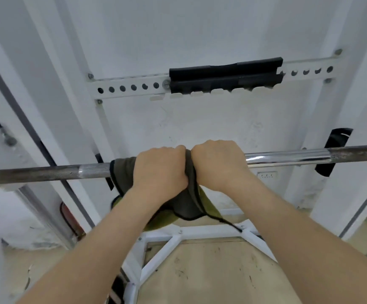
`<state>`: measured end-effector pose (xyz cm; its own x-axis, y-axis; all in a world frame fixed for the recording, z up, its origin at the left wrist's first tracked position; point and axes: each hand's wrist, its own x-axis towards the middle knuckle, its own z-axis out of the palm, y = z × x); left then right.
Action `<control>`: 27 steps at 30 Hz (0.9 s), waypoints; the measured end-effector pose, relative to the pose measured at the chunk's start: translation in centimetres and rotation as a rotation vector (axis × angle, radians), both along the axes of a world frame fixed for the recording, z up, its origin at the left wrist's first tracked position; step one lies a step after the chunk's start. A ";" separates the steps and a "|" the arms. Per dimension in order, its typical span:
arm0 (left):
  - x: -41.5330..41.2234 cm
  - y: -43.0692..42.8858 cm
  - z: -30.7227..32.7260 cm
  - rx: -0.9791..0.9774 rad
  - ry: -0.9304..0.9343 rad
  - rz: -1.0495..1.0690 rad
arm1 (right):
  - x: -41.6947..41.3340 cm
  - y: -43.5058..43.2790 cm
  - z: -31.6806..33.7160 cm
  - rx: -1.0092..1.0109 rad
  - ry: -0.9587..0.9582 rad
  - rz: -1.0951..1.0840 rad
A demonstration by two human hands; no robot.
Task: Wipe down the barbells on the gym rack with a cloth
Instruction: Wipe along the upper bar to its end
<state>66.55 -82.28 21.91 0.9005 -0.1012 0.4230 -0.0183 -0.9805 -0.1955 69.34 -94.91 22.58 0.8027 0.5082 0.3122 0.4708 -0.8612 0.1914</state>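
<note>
Head view, wide-angle. A barbell (287,157) is shown lying horizontally across a white gym rack (323,119), its right end slightly higher in frame. Three surface zones are seen along the shaft: dark knurling at far left, bright chrome just right of centre, and a dull, spotted section at far right. On the right side the bar is seated in a black hook (337,140) fixed to the upright.

A cloth (189,196) is draped over the bar's mid-section. Its outer face is dark grey-olive, its inner face yellow-green, w/ black edging; a loose strand of edging is seen trailing down and to the right. The bulk of the fabric hangs below the bar, betw. the two wrists.

The left hand (160,170) is closed over the top of the bar, knuckles up, fingers curled round the cloth so that the fabric is clamped against the shaft. The right hand (219,163) is closed round the bar just beside it, also knuckles up; a bunched fold of cloth is pinched betw. the two hands. Whether fabric lies under the right palm cannot be told.

Behind, a perforated white crossbar (129,87) is bolted to the wall (200,29), w/ a black pad (224,73) mounted over its centre. Below, the rack's white base frame (200,232) rests on a beige floor (211,275).
</note>
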 end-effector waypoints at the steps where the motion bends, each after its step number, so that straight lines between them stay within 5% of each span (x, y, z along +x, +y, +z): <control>1: 0.4 0.5 0.3 0.003 0.060 -0.016 | -0.1 0.0 0.1 -0.010 0.008 -0.005; 6: 3.0 2.0 3.5 -0.334 0.727 -0.110 | 0.0 -0.1 -0.1 -0.035 -0.027 0.020; 8: 3.2 2.6 4.2 -0.412 0.835 -0.109 | 0.2 -0.2 -0.1 -0.039 -0.047 0.039; 10: 2.1 3.2 3.7 -0.393 0.708 -0.131 | 0.2 -0.3 -0.1 -0.040 -0.055 0.039; 13: -0.6 5.0 1.3 -0.078 0.172 -0.141 | 0.3 -0.4 -0.2 -0.047 -0.047 0.041; 15: -1.7 7.6 -0.1 -0.011 -0.011 -0.122 | 0.4 -0.4 -0.3 -0.032 -0.038 0.033; 22: -3.9 16.3 0.2 -0.086 -0.032 0.154 | 0.1 0.4 -0.1 -0.018 -0.020 -0.019; 27: -1.5 3.8 -0.6 -0.016 0.001 0.054 | -0.4 0.8 -0.1 -0.001 -0.005 -0.032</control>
